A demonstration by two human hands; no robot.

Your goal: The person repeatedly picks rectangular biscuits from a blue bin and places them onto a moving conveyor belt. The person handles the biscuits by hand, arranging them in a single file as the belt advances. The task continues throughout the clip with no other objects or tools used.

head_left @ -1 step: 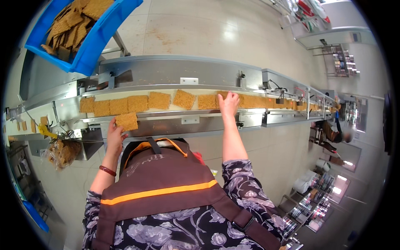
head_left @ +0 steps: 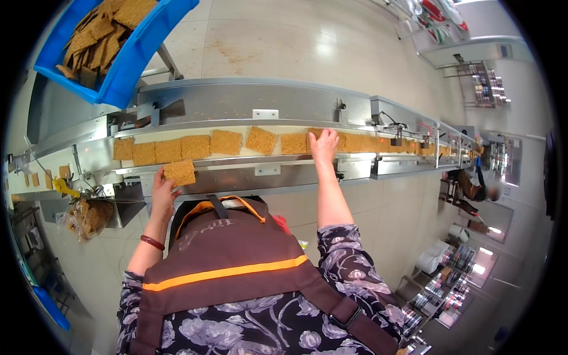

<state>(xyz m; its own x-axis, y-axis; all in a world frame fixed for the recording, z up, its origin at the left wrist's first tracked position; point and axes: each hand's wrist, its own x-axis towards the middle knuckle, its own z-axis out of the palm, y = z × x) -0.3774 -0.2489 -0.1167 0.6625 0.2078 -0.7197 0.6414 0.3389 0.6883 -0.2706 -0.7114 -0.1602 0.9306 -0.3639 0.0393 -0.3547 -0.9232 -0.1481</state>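
Pinched at its left edge by my left hand [head_left: 163, 192] is a golden-brown, rough-surfaced square cracker [head_left: 180, 172]. It sits over the near rail of a conveyor, just below the row. My right hand [head_left: 324, 145] reaches onto the belt, its fingers bent down over another square cracker [head_left: 315, 132] that they mostly cover. Between my hands a row of similar crackers [head_left: 227, 142] lies on the pale belt [head_left: 207, 131]. Some touch edge to edge; a few stand slightly apart and tilted.
A blue crate [head_left: 127, 74] piled with cracker pieces stands at the far left. Close to the left end of the conveyor hangs a clear bag [head_left: 89, 218] of broken pieces, by a yellow tool [head_left: 65, 188]. Metal rails [head_left: 254, 97] edge the belt. Another person [head_left: 473, 186] is at the far right.
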